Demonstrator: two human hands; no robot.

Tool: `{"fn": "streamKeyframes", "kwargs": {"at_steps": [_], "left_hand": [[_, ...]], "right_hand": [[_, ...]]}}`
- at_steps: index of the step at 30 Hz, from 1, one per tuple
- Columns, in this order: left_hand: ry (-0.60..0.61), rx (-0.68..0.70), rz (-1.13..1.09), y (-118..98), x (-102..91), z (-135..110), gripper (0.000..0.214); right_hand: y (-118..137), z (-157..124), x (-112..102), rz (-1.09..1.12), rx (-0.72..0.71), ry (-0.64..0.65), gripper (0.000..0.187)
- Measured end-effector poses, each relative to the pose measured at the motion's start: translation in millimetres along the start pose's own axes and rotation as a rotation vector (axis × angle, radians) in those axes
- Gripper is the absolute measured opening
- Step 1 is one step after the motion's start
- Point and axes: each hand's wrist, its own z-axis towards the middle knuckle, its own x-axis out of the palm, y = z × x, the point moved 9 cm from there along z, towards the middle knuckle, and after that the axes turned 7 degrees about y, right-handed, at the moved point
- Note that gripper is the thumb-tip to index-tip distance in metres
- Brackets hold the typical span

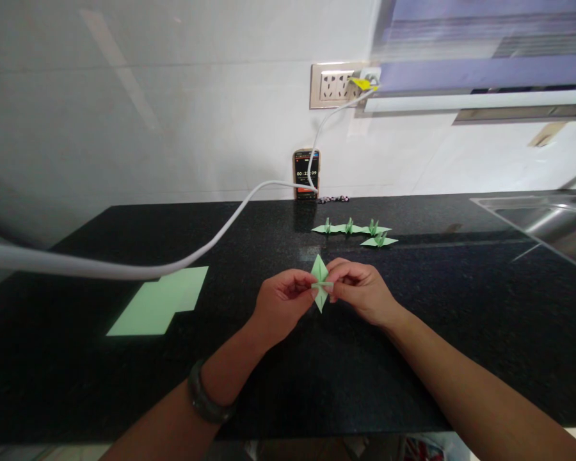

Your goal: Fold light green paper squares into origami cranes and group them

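In the head view, a small folded green paper piece (319,270) is held just below the centre of the frame, raised a little above the black counter (77,371). It is pinched at its narrow middle from both sides: the left hand (282,301) is closed on it with thumb and fingertips, and the right hand (360,291) is closed on it the same way. This grip seems chosen so that both points are left free and the creases can be seen from above. The piece is a slim diamond, with one sharp tip pointing up and a shorter one pointing down, pale mint in colour, with a crease across its waist. A dark wristband (204,400) is worn on the left forearm.

Four finished paper cranes (349,226) of the same green are set down behind the hands, well apart from them. Flat green sheets (160,301) are laid overlapping at the left of the frame. A phone (306,174) is propped against the wall, upper centre, its screen turned toward the hands, and a white cable (211,246) is run from it to the socket (336,85). A steel sink (547,221) is seen at the right edge.
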Motion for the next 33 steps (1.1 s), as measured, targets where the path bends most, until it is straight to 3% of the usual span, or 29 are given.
{"fn": "streamKeyframes", "kwargs": {"at_steps": [6, 12, 23, 29, 33], "left_hand": [[-0.031, -0.054, -0.036, 5, -4.3, 0, 0.011], [0.05, -0.055, -0.135, 4, 3.2, 1, 0.01], [0.099, -0.138, -0.343, 13, 9.0, 2, 0.022], [0.107, -0.192, -0.385, 21, 9.2, 1, 0.022], [0.096, -0.166, -0.342, 16, 8.8, 2, 0.021]], "right_hand": [[-7, 0, 2, 0.009, 0.046, 0.008, 0.011], [1, -2, 2, -0.018, -0.018, 0.033, 0.007], [16, -2, 7, -0.28, -0.098, 0.139, 0.012], [11, -2, 8, -0.207, -0.057, 0.165, 0.005], [4, -2, 7, -0.132, -0.003, 0.156, 0.004]]}}
